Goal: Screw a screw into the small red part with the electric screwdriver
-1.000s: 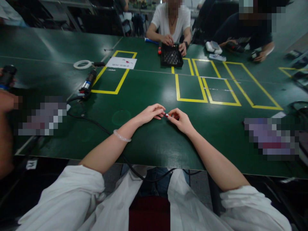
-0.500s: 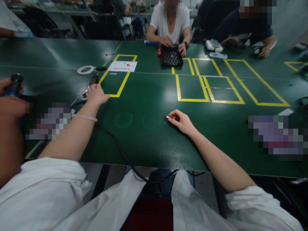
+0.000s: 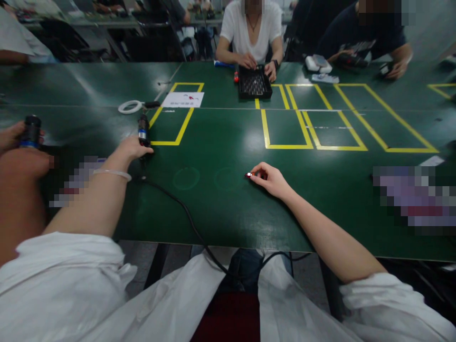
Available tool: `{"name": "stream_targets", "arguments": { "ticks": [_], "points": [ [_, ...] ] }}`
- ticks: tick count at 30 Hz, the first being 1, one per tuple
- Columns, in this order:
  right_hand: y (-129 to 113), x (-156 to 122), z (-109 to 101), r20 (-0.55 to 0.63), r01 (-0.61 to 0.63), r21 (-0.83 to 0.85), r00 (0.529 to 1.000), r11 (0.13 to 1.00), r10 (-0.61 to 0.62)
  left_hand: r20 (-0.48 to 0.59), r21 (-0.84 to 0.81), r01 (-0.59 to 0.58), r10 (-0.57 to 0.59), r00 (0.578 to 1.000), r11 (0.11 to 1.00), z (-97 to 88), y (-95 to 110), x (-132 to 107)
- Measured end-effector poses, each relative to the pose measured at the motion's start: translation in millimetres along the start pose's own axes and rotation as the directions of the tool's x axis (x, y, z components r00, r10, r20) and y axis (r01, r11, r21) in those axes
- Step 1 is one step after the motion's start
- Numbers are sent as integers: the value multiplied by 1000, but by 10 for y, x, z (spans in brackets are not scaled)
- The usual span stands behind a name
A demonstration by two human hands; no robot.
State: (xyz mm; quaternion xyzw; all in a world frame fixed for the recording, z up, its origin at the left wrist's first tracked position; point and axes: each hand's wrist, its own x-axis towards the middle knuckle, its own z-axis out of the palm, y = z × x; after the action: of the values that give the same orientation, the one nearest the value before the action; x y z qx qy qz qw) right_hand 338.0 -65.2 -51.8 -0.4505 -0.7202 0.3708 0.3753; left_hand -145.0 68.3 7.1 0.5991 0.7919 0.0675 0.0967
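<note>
**While left hand grips driver, right hand pins part**

Left fingers wrapped round driver base, toward the surface's left edge. Right fingers pinched on the small red part, mid-surface. Judgement: keep part pressed flat and steady; leave cord slack.

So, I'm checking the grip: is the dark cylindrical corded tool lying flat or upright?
Apparently upright: the dark cylindrical corded tool points up from the left hand, which grips its lower end.
</note>
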Motion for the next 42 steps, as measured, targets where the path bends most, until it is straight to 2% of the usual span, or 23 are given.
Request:
{"name": "stream_targets", "arguments": {
  "ticks": [4,7,10,15,19,21,24,35,42],
  "points": [
    [15,5,2,8,1,18,1000,1000,-1,-18,118,32,-30,999,993,130,378,-294],
    [27,8,-1,14,-4,27,1000,1000,4,-51,67,-75,78,996,995,294,772,-593],
    [41,13,-3,8,3,62,1000,998,-3,-76,41,-207,209,975,978,471,1206,-927],
    [51,22,-13,-28,-5,119,1000,993,8,-57,78,-430,435,899,899,681,1898,-1514],
    [42,29,-24,-68,-8,125,998,992,16,-48,96,-569,574,817,817,789,2260,-1887],
    [37,30,-28,-81,-4,110,997,994,13,-39,92,-609,614,788,788,830,2350,-2008],
    [35,28,-28,-88,8,72,996,997,-2,-26,74,-636,639,769,768,867,2391,-2108],
    [5,46,55,-73,79,-12,994,997,-79,-42,39,-648,649,760,761,894,2362,-2139],
    [31,45,31,-64,169,-137,982,976,-179,-52,113,-640,648,760,760,906,2357,-2148]
  ]
}}
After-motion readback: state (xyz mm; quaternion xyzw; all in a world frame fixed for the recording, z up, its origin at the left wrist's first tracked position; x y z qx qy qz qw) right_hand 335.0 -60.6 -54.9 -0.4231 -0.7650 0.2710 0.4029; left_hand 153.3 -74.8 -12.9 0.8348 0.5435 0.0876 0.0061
